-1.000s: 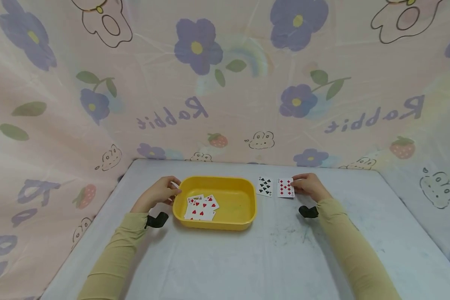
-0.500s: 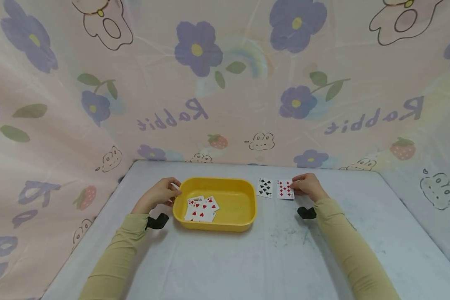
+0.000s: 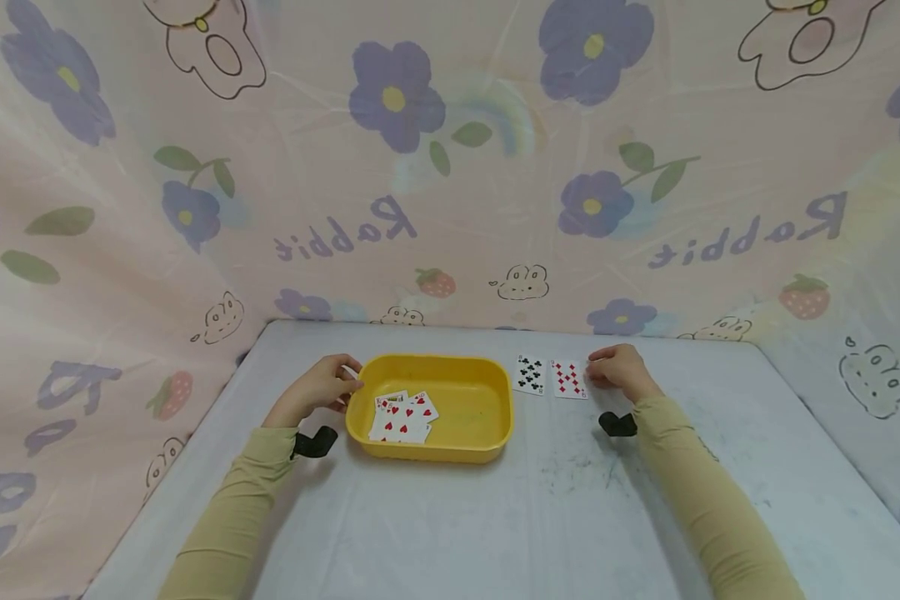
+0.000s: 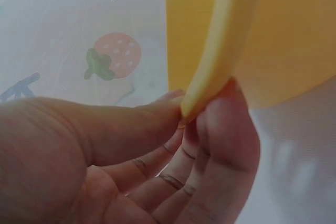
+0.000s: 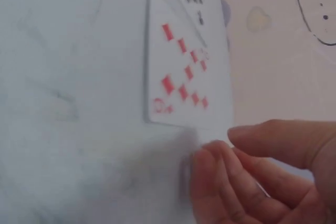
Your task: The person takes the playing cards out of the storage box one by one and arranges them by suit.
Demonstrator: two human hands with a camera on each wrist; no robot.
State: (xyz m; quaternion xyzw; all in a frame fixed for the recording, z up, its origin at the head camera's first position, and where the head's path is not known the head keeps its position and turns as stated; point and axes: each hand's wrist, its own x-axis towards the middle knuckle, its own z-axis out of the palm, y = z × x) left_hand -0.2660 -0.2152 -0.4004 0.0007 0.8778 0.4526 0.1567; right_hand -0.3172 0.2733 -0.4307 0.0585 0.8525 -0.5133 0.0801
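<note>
My left hand [image 3: 321, 387] pinches the left rim of a yellow plastic tray [image 3: 487, 452] between thumb and fingers; the left wrist view shows the rim [image 4: 223, 40] close up. Inside the tray, at its left, lie several overlapping playing cards [image 3: 401, 421], red hearts uppermost. Just right of the nine of diamonds [image 3: 569, 380], which lies face up on the table, is my right hand [image 3: 619, 370]. Its thumb and fingers are loosely bent with a gap between them and nothing held. In the right wrist view the diamonds card [image 5: 181, 72] lies a little beyond the fingertips.
A clubs card [image 3: 528, 375] lies face up between the tray and the diamonds card. The table [image 3: 450, 525] has a white cover with grey smudges at the right. A patterned cloth [image 3: 450, 233] hangs behind and at both sides.
My right hand has let go of the diamonds card and moved slightly right of it. That card now lies flat next to the clubs card. My left hand and the tray have not visibly moved.
</note>
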